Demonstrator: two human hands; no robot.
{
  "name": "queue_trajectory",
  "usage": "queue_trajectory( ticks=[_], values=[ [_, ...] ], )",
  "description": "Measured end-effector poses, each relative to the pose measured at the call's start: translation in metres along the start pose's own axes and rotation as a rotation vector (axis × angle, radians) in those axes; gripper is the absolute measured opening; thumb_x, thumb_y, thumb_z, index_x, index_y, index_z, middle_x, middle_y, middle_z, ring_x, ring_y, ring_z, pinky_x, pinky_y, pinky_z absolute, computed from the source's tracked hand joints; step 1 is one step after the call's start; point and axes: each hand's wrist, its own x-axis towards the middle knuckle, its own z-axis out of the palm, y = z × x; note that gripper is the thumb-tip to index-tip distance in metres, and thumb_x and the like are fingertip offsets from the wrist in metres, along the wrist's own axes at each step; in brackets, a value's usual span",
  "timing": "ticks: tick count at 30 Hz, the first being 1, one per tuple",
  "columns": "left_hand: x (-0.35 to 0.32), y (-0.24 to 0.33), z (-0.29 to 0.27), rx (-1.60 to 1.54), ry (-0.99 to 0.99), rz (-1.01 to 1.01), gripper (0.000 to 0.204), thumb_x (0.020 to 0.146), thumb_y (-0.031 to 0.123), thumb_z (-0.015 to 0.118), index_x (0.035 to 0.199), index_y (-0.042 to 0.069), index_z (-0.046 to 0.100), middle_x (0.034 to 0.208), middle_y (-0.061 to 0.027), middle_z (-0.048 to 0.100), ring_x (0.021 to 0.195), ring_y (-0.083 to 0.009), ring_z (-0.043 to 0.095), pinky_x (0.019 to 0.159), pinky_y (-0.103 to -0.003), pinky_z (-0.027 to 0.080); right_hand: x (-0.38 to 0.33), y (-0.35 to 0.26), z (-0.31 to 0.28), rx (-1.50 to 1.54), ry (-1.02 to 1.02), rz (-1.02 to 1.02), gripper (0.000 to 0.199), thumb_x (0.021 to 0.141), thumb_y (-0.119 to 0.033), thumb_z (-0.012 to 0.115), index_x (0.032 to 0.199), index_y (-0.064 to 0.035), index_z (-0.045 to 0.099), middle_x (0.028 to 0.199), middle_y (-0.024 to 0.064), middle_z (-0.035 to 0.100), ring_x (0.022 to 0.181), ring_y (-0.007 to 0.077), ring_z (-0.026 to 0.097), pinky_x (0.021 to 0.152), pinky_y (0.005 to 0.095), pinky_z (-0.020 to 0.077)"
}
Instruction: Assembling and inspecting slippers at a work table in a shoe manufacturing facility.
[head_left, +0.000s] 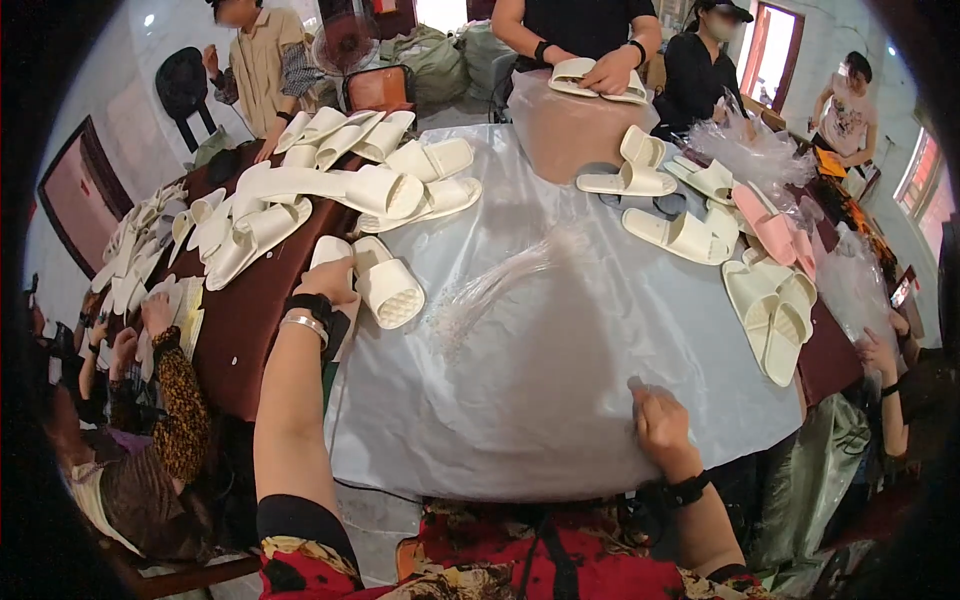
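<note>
1. White slipper (332, 250) is held by the closed left grip (337, 282), toward the left of the tabletop (480, 420).
2. A second slipper (390, 292) is placed just beside it.
3. The right grip (662, 430) is loosely curled; whether closed cannot be told.

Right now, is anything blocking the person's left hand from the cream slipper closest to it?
Nothing visible is. The left hand is right at the cream slipper and appears to be touching it. A second cream slipper lies just to the right, beside the hand rather than in its way.
</note>
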Motion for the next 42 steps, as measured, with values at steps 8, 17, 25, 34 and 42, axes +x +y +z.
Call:
queue_trajectory(
  ticks=[8,17,25,34,42],
  values=[
    [0.03,-0.016,0.025,-0.046,-0.173,0.06,0.049,0.067,0.011,0.068,0.115,0.013,0.06,0.097,-0.0135,0.068,0.09,-0.0284,0.064,0.078,-0.035,0.05,0.004,-0.008,-0.006,0.032,-0.001,0.028,0.023,0.076,0.0,0.06,0.1,-0.0006,0.06,0.078,0.0148,0.064,0.076,0.0336,0.064,0.068,0.0407,0.0524],
    [0.038,-0.008,0.039,0.116,-0.24,0.164,0.038,0.062,0.027,0.072,0.096,0.009,0.07,0.094,-0.016,0.069,0.09,-0.0301,0.066,0.08,-0.038,0.051,-0.001,-0.002,-0.008,0.119,0.013,0.097,0.023,0.08,-0.004,0.056,0.102,-0.0013,0.06,0.075,0.0144,0.061,0.072,0.0344,0.06,0.069,0.0436,0.0488],
    [0.019,0.003,0.017,-0.099,-0.245,0.272,0.027,0.062,0.015,0.079,0.082,0.002,0.065,0.071,-0.0099,0.063,0.065,-0.019,0.06,0.063,-0.033,0.049,-0.002,-0.002,-0.008,0.098,-0.025,0.134,0.021,0.082,-0.009,0.053,0.1,0.0017,0.058,0.078,0.0164,0.062,0.075,0.0347,0.061,0.071,0.0435,0.0491],
    [0.023,0.01,0.023,-0.112,-0.312,0.377,0.033,0.062,0.016,0.076,0.091,0.001,0.069,0.079,-0.0087,0.069,0.072,-0.0183,0.064,0.069,-0.032,0.051,-0.008,0.004,-0.004,0.159,-0.026,0.114,0.026,0.077,-0.01,0.053,0.099,0.0031,0.058,0.077,0.0168,0.061,0.075,0.0356,0.06,0.07,0.0434,0.0485],
    [-0.03,0.014,-0.06,-0.979,-0.157,0.341,0.019,0.076,-0.005,0.062,0.095,-0.001,0.064,0.087,-0.0042,0.066,0.072,-0.0112,0.062,0.069,-0.026,0.049,-0.012,0.005,-0.006,0.214,-0.039,0.106,0.033,0.077,-0.013,0.052,0.105,0.0039,0.058,0.085,0.0178,0.061,0.082,0.0356,0.06,0.074,0.0446,0.0473]
  ],
)
